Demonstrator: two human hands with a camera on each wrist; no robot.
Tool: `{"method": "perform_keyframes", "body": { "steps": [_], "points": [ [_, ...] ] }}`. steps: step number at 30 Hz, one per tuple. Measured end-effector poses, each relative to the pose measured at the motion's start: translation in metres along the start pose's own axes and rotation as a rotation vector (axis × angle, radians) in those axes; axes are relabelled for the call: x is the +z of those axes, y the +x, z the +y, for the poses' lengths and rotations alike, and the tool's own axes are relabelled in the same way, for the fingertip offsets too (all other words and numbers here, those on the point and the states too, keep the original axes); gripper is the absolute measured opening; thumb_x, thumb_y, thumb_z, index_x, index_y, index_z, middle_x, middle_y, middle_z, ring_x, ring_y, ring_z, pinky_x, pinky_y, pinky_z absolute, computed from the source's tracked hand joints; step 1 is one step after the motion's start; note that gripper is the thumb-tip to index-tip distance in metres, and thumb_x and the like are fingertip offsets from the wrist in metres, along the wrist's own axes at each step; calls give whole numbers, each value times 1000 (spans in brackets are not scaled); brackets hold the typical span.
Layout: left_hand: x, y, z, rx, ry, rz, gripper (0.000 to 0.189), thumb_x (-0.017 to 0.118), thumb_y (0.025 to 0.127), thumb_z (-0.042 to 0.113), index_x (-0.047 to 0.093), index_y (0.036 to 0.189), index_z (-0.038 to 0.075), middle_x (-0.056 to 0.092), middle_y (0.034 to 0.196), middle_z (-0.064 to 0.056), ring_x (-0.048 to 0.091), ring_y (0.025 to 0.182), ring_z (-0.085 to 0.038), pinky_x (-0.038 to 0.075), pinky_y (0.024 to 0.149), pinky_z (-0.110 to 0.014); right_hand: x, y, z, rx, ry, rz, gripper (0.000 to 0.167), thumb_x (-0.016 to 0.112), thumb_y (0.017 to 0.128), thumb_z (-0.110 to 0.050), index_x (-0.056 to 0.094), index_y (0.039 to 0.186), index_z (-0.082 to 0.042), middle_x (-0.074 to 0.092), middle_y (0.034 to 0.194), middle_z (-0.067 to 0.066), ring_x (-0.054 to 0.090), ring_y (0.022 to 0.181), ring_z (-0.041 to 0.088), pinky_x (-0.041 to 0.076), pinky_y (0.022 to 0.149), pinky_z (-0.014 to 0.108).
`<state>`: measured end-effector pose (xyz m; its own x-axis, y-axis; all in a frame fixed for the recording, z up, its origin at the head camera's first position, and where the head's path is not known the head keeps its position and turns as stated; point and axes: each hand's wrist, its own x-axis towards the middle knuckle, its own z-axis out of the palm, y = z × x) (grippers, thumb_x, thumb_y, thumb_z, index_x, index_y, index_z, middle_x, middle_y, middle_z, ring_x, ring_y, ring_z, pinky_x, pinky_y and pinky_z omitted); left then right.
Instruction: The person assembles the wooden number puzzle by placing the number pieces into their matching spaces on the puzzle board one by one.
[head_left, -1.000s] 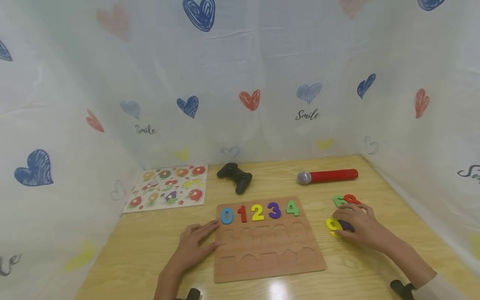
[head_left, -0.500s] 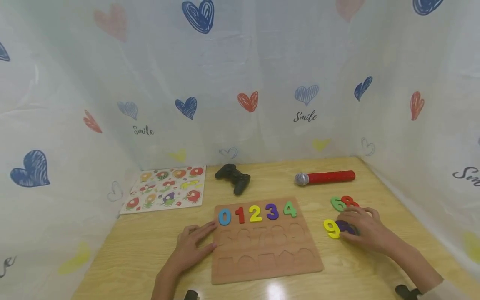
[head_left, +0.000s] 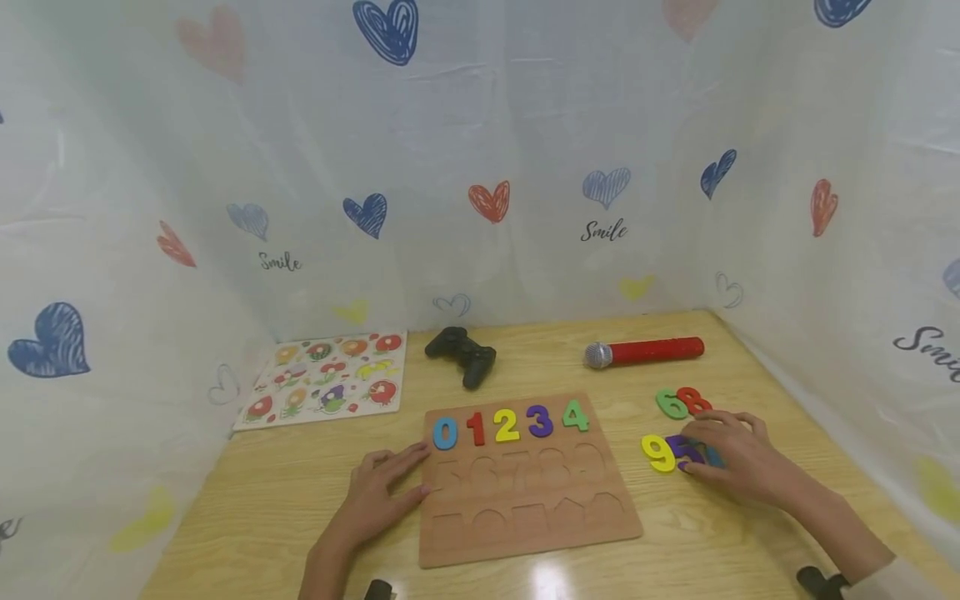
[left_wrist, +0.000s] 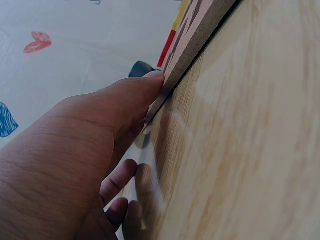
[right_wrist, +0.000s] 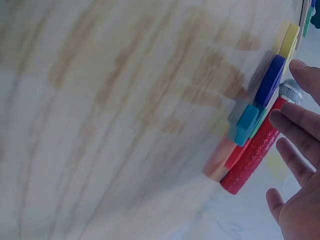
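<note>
A heart-printed curtain surrounds the wooden desk. The left hand touches the board's left edge with thumb and forefinger, held apart. The right hand spreads its fingers above the purple piece and blue piece, toward the desk's right edge; contact is unclear. Next to these lies the yellow 9; beyond, the green 6 and red 8. Digits 0 to 4 line the board's far edge. Farther out, the mic lies near the desk's back right corner, the gamepad near its back edge, the fruit board at its back left corner.
</note>
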<state>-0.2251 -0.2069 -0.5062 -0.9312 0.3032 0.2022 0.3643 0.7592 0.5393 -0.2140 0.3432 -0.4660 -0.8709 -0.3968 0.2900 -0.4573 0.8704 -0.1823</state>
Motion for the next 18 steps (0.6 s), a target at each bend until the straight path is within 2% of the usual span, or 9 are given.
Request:
{"method": "perform_keyframes", "body": {
  "steps": [6, 10, 18],
  "points": [
    [-1, 0, 1, 10, 2, 3, 56, 72, 89, 47, 61, 139, 26, 51, 149, 7, 42, 121, -28, 28, 99, -63, 0, -3, 2, 2, -9, 11, 44, 85, 79, -37, 74, 112, -11, 69, 116, 9, 49, 119, 42, 25, 91, 66],
    [0, 0, 0, 11, 17, 4, 56, 71, 89, 47, 61, 140, 26, 51, 149, 7, 42, 121, -27, 28, 98, -62, -2, -5, 3, 7, -11, 13, 44, 86, 78, -35, 73, 112, -10, 69, 116, 9, 49, 118, 41, 25, 90, 66],
    [2, 0, 0, 8, -13, 7, 56, 71, 90, 47, 61, 140, 24, 51, 149, 6, 40, 122, -25, 26, 98, -63, -3, -9, 8, 29, -11, -14, 46, 85, 79, -34, 72, 115, -9, 69, 118, 11, 48, 120, 42, 24, 91, 67]
  ]
}}
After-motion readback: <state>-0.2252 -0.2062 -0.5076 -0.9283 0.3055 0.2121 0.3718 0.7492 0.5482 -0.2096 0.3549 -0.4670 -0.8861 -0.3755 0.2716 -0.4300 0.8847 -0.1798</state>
